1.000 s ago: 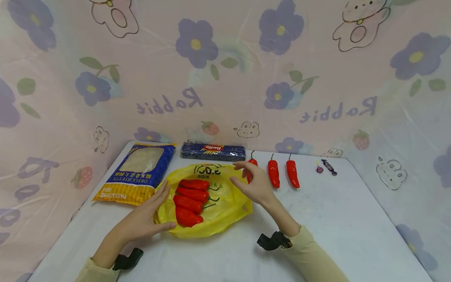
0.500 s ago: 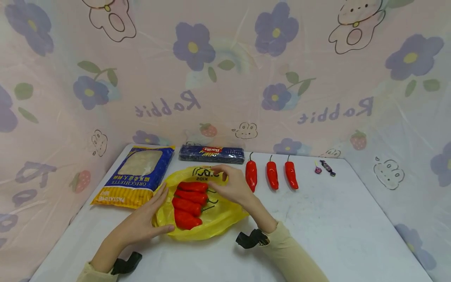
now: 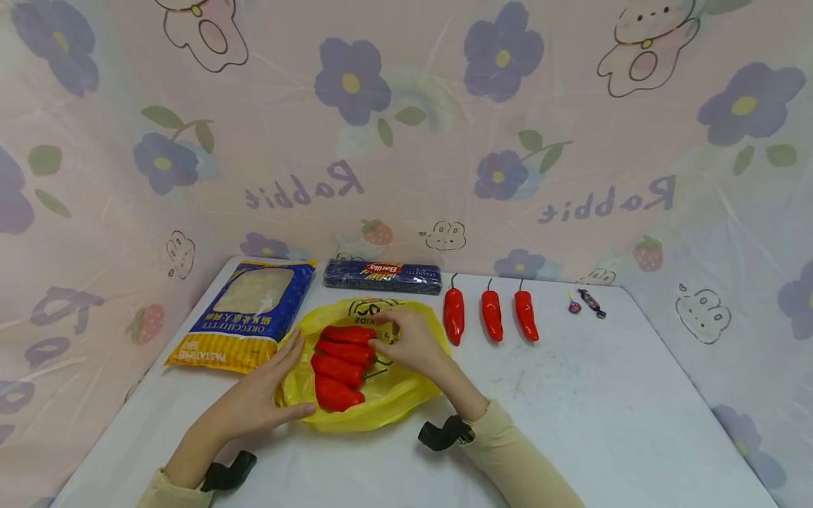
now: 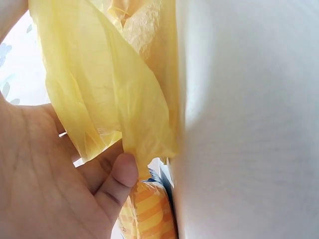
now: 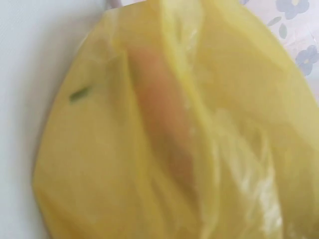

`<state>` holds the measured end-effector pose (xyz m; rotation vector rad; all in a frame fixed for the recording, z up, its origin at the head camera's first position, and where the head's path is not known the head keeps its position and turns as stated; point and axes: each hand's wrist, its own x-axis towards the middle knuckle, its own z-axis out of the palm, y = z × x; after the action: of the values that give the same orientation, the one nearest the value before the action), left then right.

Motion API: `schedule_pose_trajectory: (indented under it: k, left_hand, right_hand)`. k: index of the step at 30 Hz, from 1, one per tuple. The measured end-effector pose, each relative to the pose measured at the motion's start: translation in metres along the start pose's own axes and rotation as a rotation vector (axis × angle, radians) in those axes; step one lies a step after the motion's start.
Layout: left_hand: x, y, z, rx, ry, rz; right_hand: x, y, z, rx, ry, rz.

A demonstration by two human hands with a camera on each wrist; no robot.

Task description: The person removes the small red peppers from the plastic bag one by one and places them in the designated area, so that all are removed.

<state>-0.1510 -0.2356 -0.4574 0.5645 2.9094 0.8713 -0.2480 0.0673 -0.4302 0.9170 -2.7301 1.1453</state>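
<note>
An open yellow plastic bag [image 3: 406, 395] lies at the middle of the white table with several red chili peppers [image 3: 338, 370] side by side in its mouth, stems pointing right. My left hand [image 3: 254, 395] lies along the bag's left side, fingers straight and thumb at its front edge. In the left wrist view the plastic [image 4: 99, 74] drapes over these fingers. Reaching over the bag's right side, my right hand [image 3: 413, 342] has its thumb and index fingertips apart at the stem end of the uppermost peppers. The right wrist view shows mostly yellow plastic [image 5: 99, 159], which hides the fingers.
Three more red chili peppers [image 3: 491, 315] stand in a row right of the bag. A blue and yellow orecchiette pack [image 3: 222, 328] lies left, and a dark blue spaghetti pack [image 3: 406, 276] behind. A lollipop [image 3: 574, 307] and a wrapped candy [image 3: 592, 302] sit far right.
My right hand has moved left from beside the leftmost loose pepper to the peppers in the bag, and its thumb and index finger have lowered slightly. My left hand has stayed at the bag's side.
</note>
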Motion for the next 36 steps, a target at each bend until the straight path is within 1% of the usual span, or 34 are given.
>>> schedule_pose_trajectory:
  k: [10,17,22,25,29,32,36]
  left_hand:
    - [-0.001,0.002,-0.001,-0.009,0.001,-0.009]
    - [0.000,0.001,-0.001,-0.005,0.000,-0.008]
    - [0.000,0.000,0.001,0.000,0.007,0.000]
    - [0.000,0.000,0.001,0.002,0.008,0.003]
    - [-0.001,0.000,0.001,-0.015,0.001,-0.002]
    - [-0.001,0.001,0.001,-0.026,-0.004,-0.007]
    - [-0.001,0.001,0.002,-0.022,-0.005,-0.012]
  right_hand:
    - [0.005,0.017,0.014,-0.013,0.005,0.043]
    - [0.009,0.023,0.018,0.001,-0.027,0.045]
    - [0.012,0.030,0.025,0.000,-0.050,0.045]
    - [0.012,0.033,0.030,-0.009,-0.047,0.039]
    - [0.012,0.035,0.034,0.011,-0.042,0.024]
    - [0.012,0.036,0.036,0.017,-0.037,0.007]
    - [0.012,0.036,0.036,0.000,-0.021,-0.017]
